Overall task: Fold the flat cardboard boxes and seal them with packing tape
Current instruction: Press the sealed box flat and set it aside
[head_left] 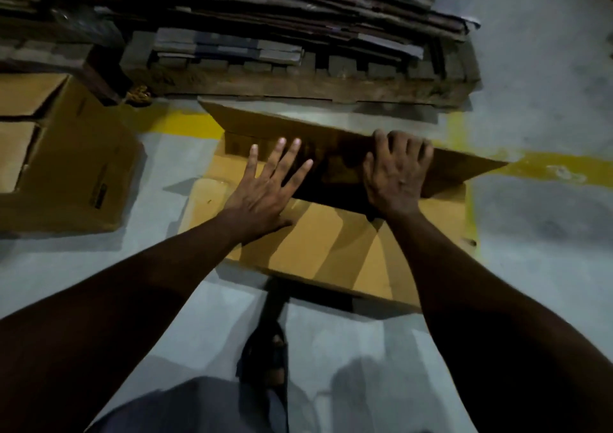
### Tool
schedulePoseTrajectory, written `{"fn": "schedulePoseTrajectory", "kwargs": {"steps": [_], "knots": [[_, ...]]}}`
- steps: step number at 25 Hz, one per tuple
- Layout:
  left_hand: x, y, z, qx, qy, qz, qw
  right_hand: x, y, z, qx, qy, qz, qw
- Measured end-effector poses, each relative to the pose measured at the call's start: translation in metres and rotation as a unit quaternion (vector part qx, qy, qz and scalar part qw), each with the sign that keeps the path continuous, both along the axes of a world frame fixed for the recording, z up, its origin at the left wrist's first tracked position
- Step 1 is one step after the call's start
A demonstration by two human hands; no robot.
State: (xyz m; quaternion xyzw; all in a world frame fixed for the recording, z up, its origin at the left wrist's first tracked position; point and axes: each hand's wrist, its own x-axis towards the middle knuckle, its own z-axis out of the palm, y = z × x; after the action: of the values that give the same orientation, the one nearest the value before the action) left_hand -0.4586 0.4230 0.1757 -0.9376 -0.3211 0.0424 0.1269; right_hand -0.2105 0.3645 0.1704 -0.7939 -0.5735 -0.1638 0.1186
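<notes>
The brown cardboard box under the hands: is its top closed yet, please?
Open: the brown cardboard box shows a dark gap, and the right hand grips its raised far flap; the left hand lies spread.

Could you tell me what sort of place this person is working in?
Probably a warehouse packing area: flat cardboard stacked on a pallet, a yellow floor line, and an assembled box nearby.

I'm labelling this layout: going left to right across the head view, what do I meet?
Assembled cardboard box → left hand → right hand, gripping the raised flap.
</notes>
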Motion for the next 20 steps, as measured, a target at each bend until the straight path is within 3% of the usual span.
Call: {"fn": "schedulePoseTrajectory", "kwargs": {"steps": [6,10,13,16,20], "knots": [[-0.030,-0.031,-0.013,-0.129,0.049,0.051,0.989,-0.036,-0.094,-0.039,-0.169,0.084,0.034,0.981],[-0.047,-0.018,-0.031,-0.222,0.052,0.116,0.967,-0.027,-0.116,-0.061,-0.259,0.166,-0.117,0.944],[-0.052,0.009,-0.039,-0.257,0.059,0.183,0.947,-0.006,-0.123,-0.069,-0.259,0.213,-0.260,0.905],[-0.061,0.036,-0.043,-0.295,-0.002,0.302,0.907,0.012,-0.119,-0.072,-0.217,0.267,-0.363,0.866],[-0.071,0.049,-0.050,-0.314,-0.071,0.379,0.868,0.016,-0.111,-0.064,-0.168,0.274,-0.418,0.850]]}}
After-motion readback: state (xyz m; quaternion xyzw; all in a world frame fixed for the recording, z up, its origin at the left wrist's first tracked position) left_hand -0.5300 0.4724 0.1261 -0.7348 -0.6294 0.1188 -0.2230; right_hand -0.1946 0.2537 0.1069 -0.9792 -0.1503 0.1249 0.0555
